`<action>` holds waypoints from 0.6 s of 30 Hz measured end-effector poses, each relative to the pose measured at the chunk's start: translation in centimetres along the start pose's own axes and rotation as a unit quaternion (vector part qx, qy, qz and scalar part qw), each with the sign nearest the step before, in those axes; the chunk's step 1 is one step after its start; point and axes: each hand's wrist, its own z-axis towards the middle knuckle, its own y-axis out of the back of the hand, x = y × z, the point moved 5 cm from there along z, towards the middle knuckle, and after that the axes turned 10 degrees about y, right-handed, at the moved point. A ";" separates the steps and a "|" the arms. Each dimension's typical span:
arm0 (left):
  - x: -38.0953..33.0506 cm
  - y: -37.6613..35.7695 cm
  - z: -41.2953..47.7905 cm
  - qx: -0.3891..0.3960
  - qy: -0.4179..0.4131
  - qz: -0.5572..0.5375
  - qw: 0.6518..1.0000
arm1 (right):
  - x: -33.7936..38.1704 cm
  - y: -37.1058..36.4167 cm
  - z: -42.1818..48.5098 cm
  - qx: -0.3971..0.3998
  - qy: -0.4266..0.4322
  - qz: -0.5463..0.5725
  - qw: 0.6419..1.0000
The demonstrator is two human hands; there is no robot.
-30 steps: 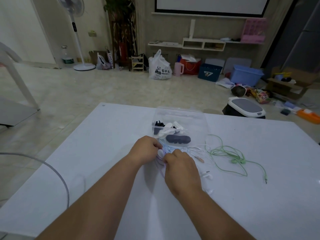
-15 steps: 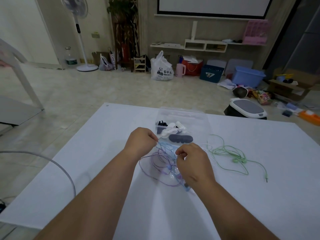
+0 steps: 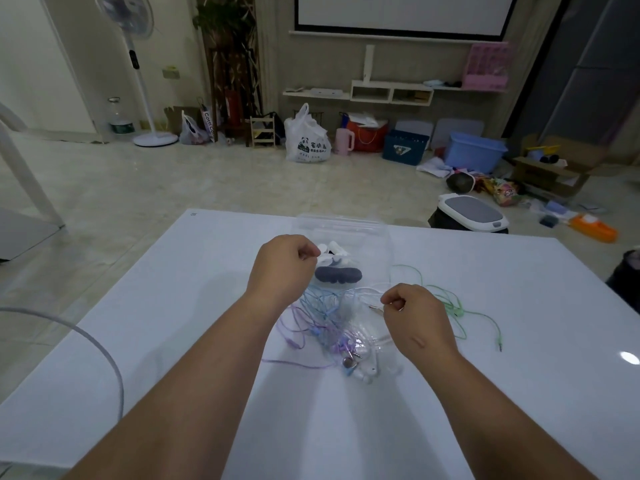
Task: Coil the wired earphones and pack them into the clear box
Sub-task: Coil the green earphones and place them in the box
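Left hand (image 3: 284, 268) and right hand (image 3: 412, 315) each pinch a cord of the tangled earphones (image 3: 329, 329) before the box (image 3: 343, 228) on a table (image 3: 519, 393).

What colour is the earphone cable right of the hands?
Pale green; the cable shows best in the head view.

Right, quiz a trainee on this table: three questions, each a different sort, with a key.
1. Multiple choice: the right hand pinches a cable of the tangled earphones. What lies on the table just to that hand's right?
A. the green earphones
B. a mug
C. scissors
2. Short answer: what holds the dark grey item?
3. True or false: the green earphones are already coiled and packed away.

Key:
1. A
2. the clear box
3. False; they lie loose on the table.
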 end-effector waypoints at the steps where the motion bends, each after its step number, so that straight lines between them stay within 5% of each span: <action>1: -0.7 -0.5 -0.2 0.006 -0.006 -0.010 1.000 | -0.6 0.5 0.1 -0.004 -0.008 -0.003 1.000; 8: -3.4 -6.4 -1.2 0.078 -0.005 -0.083 0.993 | -4.8 2.6 0.9 0.026 -0.033 -0.083 0.996; 18: -6.4 -16.6 -3.5 0.191 -0.061 0.007 0.980 | -10.4 4.0 1.9 0.160 -0.044 -0.150 0.975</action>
